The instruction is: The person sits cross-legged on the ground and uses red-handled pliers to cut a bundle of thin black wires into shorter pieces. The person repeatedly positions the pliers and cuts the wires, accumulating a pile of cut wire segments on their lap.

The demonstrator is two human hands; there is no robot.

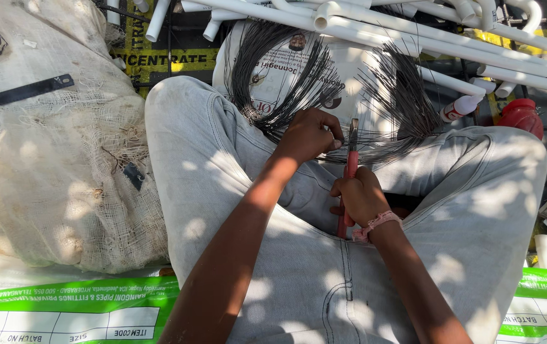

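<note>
Thin black wire strands (324, 95), bundled and looped, fanned over grey-trousered knees (222, 165) and onto white printed sheet (350, 70) beyond. Largest around: coarse off-white woven sack (50, 159) at left, then stack of white plastic pipes (426, 44) across top, roughly ten or more, exact count unclear from overlap. One red plastic bottle (520, 116) at right, one small white red-capped tube (461, 107) beside it. Two green-and-white printed bags (70, 309) along bottom edge.

Left hand (310, 135) closed, pinching a few strands between thumb and fingertips just left of plier jaws. Right hand (361, 197) wrapped tight round red handles of one pair of red-handled steel pliers (351, 169), tool upright, tip at the strands. Jaw opening too small to tell.

Judgement for doing it well: keep pinched strands taut and flat, bite square and close to the pinch, few strands per bite, loose ends held clear of fingers.
</note>
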